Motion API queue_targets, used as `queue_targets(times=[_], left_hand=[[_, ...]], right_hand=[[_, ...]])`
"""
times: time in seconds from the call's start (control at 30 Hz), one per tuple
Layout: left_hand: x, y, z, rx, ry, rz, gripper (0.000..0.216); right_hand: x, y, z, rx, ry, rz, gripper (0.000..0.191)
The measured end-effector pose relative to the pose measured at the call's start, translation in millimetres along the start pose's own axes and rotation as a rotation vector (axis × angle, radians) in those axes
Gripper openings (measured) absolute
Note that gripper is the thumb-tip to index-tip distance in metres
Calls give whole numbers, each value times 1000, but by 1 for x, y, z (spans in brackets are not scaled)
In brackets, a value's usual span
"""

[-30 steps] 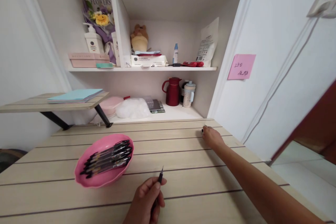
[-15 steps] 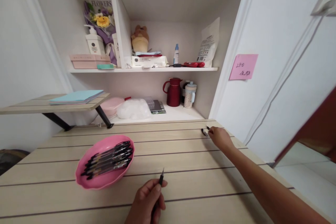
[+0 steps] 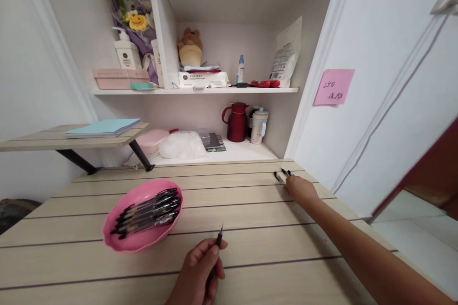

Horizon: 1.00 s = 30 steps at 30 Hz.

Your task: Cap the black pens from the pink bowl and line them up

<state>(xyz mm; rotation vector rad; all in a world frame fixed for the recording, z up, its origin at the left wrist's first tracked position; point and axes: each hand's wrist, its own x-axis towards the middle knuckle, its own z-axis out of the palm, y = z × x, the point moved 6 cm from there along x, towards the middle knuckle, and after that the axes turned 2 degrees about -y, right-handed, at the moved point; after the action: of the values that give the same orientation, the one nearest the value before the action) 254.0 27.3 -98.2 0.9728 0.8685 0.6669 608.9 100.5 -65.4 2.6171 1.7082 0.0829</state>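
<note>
My left hand [image 3: 200, 267], near the front middle of the table, is closed round a slim pen [image 3: 219, 236] with its pointed tip up. At the far right of the table my right hand [image 3: 302, 190] reaches down with fingers bunched. Just beyond its fingers lie black-ended pens [image 3: 278, 177], partly covered by the hand. What those fingers grip is hidden. Left of my left hand sits a pink bowl [image 3: 116, 243] with a scalloped rim. Several black pens [image 3: 153, 212] with clear barrels lie side by side inside it.
A small raised shelf [image 3: 46, 138] on black legs bears blue paper [image 3: 103, 127] at the left. Behind the slatted table [image 3: 229, 190] stands a white cabinet with a red jug [image 3: 236, 124], a cup [image 3: 259, 126] and a plastic bag [image 3: 184, 145]. A wall rises on the right.
My right hand has shifted slightly, and another black end now shows beside its fingers. My left hand keeps the pen in nearly the same place. The view has tilted a little downward.
</note>
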Motion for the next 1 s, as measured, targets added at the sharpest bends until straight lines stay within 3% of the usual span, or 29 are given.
queue_targets(times=[0.27, 0.57, 1.0], left_hand=[[3, -4, 0, -5, -44, 22, 55], [0, -1, 1, -3, -19, 14, 54], [1, -1, 0, 2, -25, 19, 57]], right_hand=[[9, -1, 1, 9, -12, 29, 27], [5, 20, -10, 67, 42, 140, 32], [10, 2, 10, 103, 43, 181, 29]])
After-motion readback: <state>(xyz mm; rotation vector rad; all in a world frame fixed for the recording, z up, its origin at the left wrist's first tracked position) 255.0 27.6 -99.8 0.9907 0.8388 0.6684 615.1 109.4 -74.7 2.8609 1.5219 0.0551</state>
